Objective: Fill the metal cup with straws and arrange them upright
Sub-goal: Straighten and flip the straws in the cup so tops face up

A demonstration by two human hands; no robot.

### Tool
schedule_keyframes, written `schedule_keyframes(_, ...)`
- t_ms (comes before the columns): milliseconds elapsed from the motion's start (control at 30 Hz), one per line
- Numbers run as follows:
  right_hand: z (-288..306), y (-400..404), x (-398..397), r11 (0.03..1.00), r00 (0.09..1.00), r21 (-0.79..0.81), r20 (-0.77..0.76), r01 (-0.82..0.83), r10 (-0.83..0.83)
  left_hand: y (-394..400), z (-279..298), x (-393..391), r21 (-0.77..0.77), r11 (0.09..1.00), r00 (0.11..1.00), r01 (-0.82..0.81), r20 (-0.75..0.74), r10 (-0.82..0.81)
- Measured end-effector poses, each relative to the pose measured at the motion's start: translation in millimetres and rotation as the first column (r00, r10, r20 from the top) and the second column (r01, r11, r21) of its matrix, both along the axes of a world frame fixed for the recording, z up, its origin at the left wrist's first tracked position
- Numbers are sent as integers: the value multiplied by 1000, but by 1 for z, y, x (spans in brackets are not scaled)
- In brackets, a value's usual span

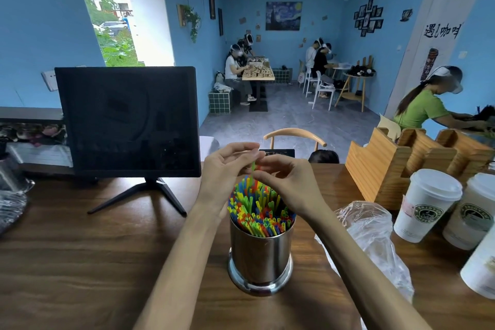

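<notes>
You are working over the metal cup (260, 257), which is standing upright on the wooden counter (80, 262) directly in front of you, already packed with coloured straws (258, 211). Most are sitting near vertical; those at the front rim are leaning toward you. Your left hand (227, 169) and right hand (286, 182) are meeting just above the bundle, and the fingers (258, 175) of your right hand are pinching a single green straw (252, 169) that is rising higher than its neighbours. Your left fingers are curling in beside its top; whether they are actually gripping it is not clear from this angle. Judging by how full the cup looks, you are probably near the end, seating a last piece. To do it well, be keeping the straw vertical, be aiming its lower end into a gap rather than onto another straw's mouth, and be pressing gently so it is not buckling. A crumpled plastic bag (375, 236) is lying just right of the cup, and lidded paper cups (426, 203) are standing further right, so watch your elbow.
</notes>
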State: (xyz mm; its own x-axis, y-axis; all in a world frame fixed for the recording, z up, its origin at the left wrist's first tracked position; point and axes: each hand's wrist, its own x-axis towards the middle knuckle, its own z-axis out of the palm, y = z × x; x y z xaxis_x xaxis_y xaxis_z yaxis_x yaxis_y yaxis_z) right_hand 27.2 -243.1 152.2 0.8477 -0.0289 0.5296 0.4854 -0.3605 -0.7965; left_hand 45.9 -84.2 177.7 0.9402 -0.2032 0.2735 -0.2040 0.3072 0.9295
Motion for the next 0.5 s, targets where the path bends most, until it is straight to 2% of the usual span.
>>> schedule_keyframes(133,1,3,-1,999,998,-25,44,34,-33,1,1,0,-19,998,998,63,-22,-63)
schedule_keyframes(233,5,2,-1,998,993,46,104,53,-57,3,-4,2,27,999,1000,25,3,-25)
schedule_keyframes(300,12,3,0,988,988,130,126,79,-95,5,-10,5,158,987,998,-22,67,11)
schedule_keyframes(433,27,4,-1,957,979,278,162,78,-127,7,-23,11,489,871,981,48,140,-132)
schedule_keyframes(500,32,6,-3,933,969,349,183,92,-164,6,-26,12,555,832,973,-4,196,-126)
